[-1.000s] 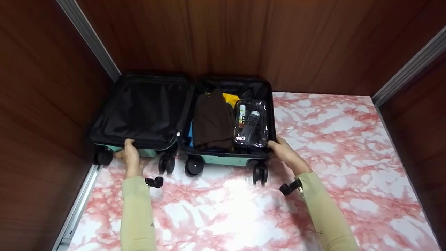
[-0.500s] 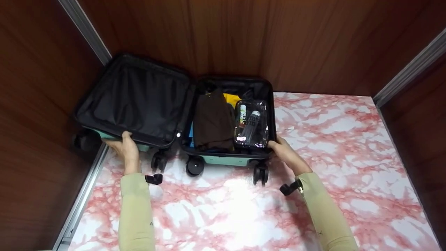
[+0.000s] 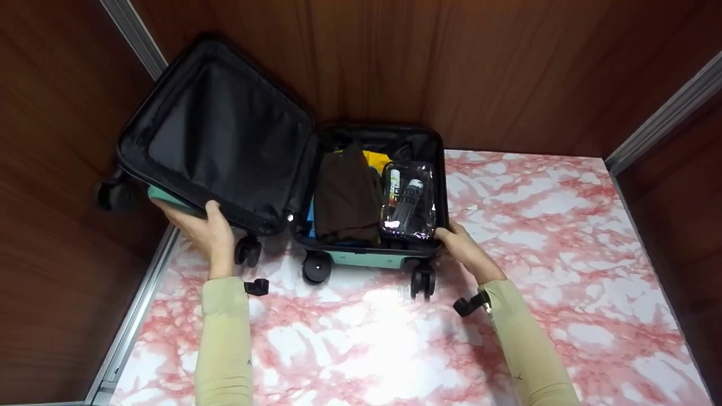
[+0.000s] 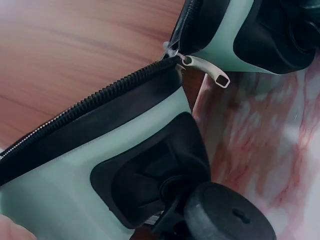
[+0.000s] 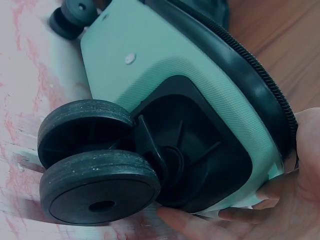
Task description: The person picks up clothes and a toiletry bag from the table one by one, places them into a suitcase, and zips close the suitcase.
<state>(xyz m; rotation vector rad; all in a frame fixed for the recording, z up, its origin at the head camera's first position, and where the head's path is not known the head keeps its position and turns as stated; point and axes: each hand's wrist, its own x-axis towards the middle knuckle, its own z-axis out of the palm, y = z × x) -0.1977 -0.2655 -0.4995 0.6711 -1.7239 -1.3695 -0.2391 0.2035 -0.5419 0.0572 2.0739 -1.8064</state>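
The suitcase's left half (image 3: pixel 225 129), lined in black, is tilted up off the floor, its outer edge raised. My left hand (image 3: pixel 206 234) grips its front edge, thumb on the rim and fingers under the green shell. The right half (image 3: pixel 369 259) lies flat, holding dark folded clothing (image 3: pixel 347 194), a yellow item (image 3: pixel 375 159) and a transparent pouch (image 3: pixel 407 200) with tubes inside. My right hand (image 3: pixel 465 251) holds that half's front right corner, thumb on the rim; in the right wrist view its fingers (image 5: pixel 240 215) curve round the shell beside a black wheel (image 5: pixel 100 190).
Dark wooden panels (image 3: pixel 372 62) stand behind and at both sides, with metal strips at the corners. The floor (image 3: pixel 350 338) has a red and white marbled pattern. A zipper pull (image 4: pixel 207 69) hangs where the two halves meet.
The suitcase's left half has risen from lying nearly flat to a steep tilt, my left hand moving with it. My right hand and the right half have stayed in place.
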